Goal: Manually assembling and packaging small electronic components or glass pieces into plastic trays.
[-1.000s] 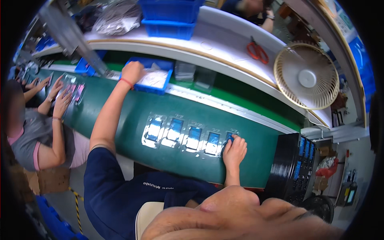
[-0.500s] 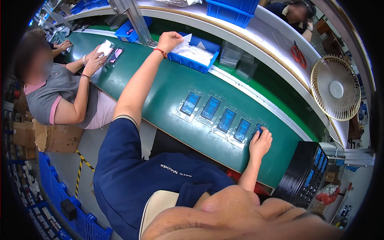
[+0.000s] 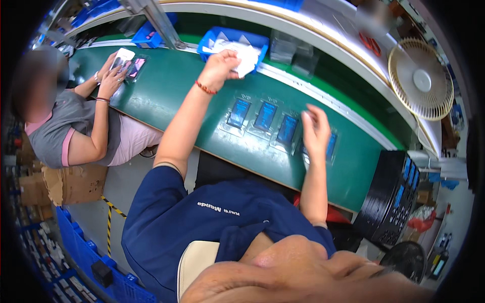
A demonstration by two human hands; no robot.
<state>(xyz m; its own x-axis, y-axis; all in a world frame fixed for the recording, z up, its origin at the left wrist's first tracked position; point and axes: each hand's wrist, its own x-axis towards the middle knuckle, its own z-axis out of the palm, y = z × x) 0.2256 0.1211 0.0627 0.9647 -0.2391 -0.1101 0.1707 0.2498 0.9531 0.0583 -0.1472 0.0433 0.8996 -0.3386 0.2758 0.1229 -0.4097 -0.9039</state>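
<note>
My left hand [image 3: 220,69] is closed on a white paper sheet [image 3: 247,60], perhaps several together, just in front of a blue bin [image 3: 262,46] of white pieces. Farther right, my right hand [image 3: 316,132] is raised over the green table, fingers apart and holding nothing; it looks slightly blurred. Beneath and beside it runs a row of flat dark rectangular packs with blue markings, like phone batteries, each on a clear plastic tray. The leftmost pack [image 3: 239,113] lies nearest my left hand. My right hand partly covers one, and the rightmost pack [image 3: 331,145] shows beyond it.
A co-worker's hands [image 3: 112,76] hold a white item at the table's left. Behind the table stand clear plastic boxes [image 3: 283,46], a shelf with red scissors [image 3: 371,44] and a fan [image 3: 422,80]. A black rack [image 3: 384,199] holding similar packs stands right.
My left hand has drawn back from the blue bin with the white sheet in it. My right hand has lifted off the rightmost pack and moved left. The view has shifted slightly.
</note>
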